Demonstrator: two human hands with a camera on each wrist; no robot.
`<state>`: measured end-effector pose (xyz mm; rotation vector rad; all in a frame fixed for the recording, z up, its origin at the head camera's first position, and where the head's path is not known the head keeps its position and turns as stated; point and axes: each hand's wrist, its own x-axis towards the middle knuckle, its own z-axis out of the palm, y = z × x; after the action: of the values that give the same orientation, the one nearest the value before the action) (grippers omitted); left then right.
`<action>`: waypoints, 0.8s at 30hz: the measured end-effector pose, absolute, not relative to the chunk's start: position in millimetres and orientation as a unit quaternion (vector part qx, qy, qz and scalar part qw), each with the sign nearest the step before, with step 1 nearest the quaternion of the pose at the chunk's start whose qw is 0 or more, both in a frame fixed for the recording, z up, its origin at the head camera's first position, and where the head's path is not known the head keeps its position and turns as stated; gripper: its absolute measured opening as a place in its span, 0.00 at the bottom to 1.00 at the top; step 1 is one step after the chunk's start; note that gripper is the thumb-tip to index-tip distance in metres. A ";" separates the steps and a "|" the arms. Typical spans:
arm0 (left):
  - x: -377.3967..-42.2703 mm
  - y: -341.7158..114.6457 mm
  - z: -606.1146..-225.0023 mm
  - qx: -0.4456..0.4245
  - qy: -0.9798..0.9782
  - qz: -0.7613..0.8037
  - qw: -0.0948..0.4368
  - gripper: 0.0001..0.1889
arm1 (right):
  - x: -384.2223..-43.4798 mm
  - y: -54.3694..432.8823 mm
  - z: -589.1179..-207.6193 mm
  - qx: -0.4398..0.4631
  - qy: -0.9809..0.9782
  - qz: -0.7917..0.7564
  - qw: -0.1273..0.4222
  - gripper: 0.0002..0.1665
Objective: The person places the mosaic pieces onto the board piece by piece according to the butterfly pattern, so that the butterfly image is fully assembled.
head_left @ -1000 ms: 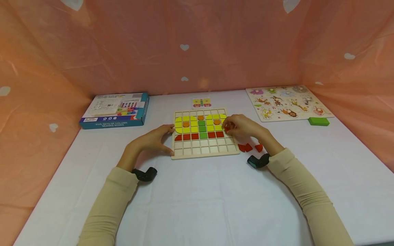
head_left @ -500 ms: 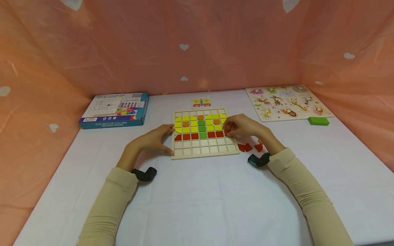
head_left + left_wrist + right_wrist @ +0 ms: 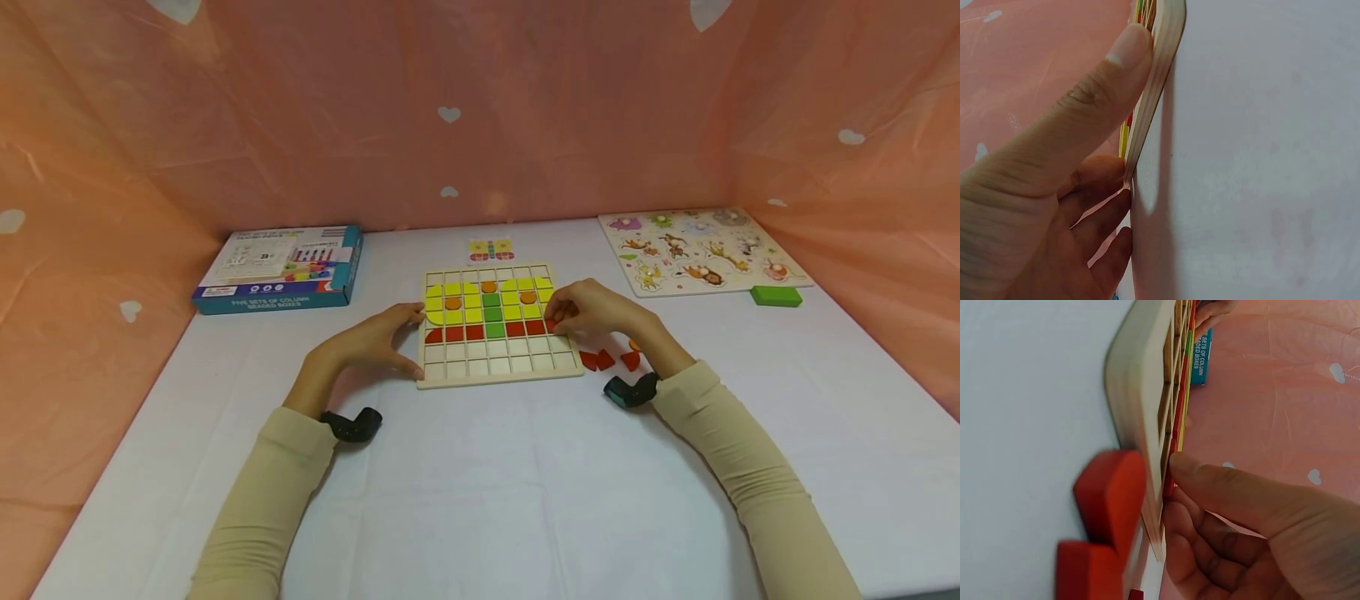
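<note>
A wooden grid board (image 3: 498,367) lies flat, filled partly with yellow, green, red and orange tiles. My left hand (image 3: 378,340) spans the board's left edge, thumb near the front corner and fingertips farther back. In the left wrist view the thumb (image 3: 1129,50) lies along the edge with the other fingers loosely bent below. At the right edge, my right hand (image 3: 592,307) pinches a red tile (image 3: 1170,478) at the right end of the red row. Its thumb (image 3: 1188,465) is on the tile; the fingertips partly hide it in the head view.
Loose red tiles (image 3: 606,359) and an orange disc (image 3: 634,344) lie right of the board. Behind it is a butterfly pattern card (image 3: 491,250). A flat box (image 3: 277,271) stands back left; an animal puzzle (image 3: 701,250) and a green block (image 3: 776,296) lie back right.
My right hand has lowered the red tile onto the right end of the red row and moved very slightly right. The left hand has stayed at the board's edge.
</note>
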<state>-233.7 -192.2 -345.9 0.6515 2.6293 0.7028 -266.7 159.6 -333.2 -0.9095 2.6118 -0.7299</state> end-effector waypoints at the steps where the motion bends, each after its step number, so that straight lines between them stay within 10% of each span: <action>1: -233.5 -192.0 -345.6 0.229 0.926 0.248 0.171 0.52 | -266.6 159.6 -333.3 -0.315 0.904 -0.253 0.140 0.11; 24: -234.3 -193.1 -348.7 0.231 0.926 0.249 0.162 0.53 | -266.1 169.7 -318.8 -0.309 0.909 -0.260 0.099 0.12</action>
<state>-234.3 -193.1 -348.7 0.6605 2.6434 0.7098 -266.1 169.7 -318.8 -0.9153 2.6894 -0.7692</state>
